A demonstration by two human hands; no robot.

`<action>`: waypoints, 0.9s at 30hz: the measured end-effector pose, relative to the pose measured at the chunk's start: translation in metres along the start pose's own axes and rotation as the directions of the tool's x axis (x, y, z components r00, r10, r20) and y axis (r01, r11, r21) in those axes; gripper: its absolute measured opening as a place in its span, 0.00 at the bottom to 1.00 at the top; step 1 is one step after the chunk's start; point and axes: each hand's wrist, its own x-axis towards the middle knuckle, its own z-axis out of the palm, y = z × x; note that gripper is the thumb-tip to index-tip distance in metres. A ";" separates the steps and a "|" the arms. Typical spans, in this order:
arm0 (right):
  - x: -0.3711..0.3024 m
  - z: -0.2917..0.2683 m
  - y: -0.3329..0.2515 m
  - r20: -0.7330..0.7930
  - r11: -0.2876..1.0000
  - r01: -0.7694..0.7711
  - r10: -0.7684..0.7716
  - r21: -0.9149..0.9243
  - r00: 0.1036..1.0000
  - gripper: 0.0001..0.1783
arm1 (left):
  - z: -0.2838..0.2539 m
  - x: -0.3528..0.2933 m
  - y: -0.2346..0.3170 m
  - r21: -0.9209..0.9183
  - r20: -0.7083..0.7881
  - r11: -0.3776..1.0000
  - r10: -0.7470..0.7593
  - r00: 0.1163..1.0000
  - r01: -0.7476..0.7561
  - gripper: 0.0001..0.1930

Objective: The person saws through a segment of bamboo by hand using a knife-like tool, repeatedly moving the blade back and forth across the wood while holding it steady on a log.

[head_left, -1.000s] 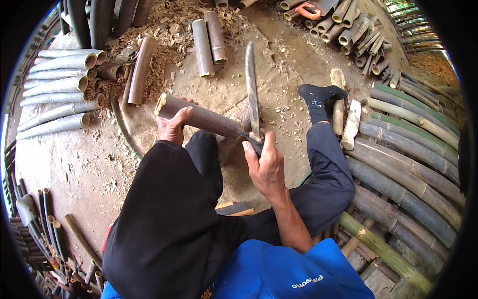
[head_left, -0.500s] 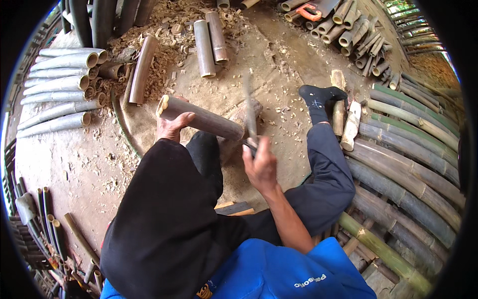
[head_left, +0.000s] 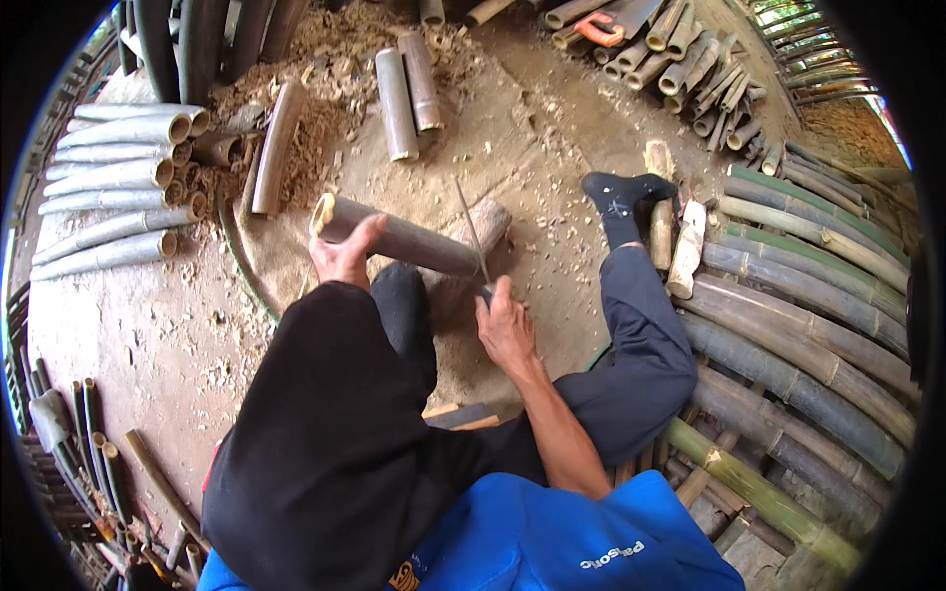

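Observation:
A cut length of dark bamboo (head_left: 419,243) slants across in front of me, its pale open end at the upper left. My left hand (head_left: 345,252) grips it near that end, thumb over the top. The lower right end rests at a short wooden block (head_left: 489,225) on the ground. My right hand (head_left: 506,327) is closed around the dark handle of a long-bladed knife (head_left: 469,222). The blade points up and to the left, meeting or just beside the bamboo's right end; whether it touches I cannot tell.
Two bamboo pieces (head_left: 396,103) lie ahead, another (head_left: 280,148) left of them among shavings (head_left: 340,49). Stacked bamboo (head_left: 108,182) lies at left, more with an orange-handled saw (head_left: 599,30) at far right. Long poles (head_left: 808,335) line the right side. My socked foot (head_left: 626,192) touches split wood.
The knife has swung left, from upright beside the bamboo to its right end. My right hand has moved slightly down. My left hand still holds the bamboo.

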 end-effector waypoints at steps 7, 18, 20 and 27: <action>-0.011 -0.067 -0.079 -0.054 0.972 0.120 -0.112 0.200 0.992 0.15 | -0.005 -0.002 0.019 0.005 0.001 1.000 0.023 1.000 -0.023 0.21; -0.015 -0.014 -0.017 0.082 0.970 -0.058 0.040 0.234 0.996 0.19 | -0.022 0.006 0.011 -0.110 -0.053 0.993 -0.060 0.997 0.054 0.30; -0.019 -0.021 -0.019 0.056 0.960 -0.022 0.006 0.278 0.998 0.19 | -0.027 0.007 0.006 -0.196 -0.056 0.967 -0.180 0.982 0.166 0.29; -0.018 -0.019 -0.007 0.082 0.963 -0.023 0.001 0.269 0.997 0.21 | -0.020 0.015 0.001 -0.234 -0.099 0.960 -0.179 0.979 0.152 0.22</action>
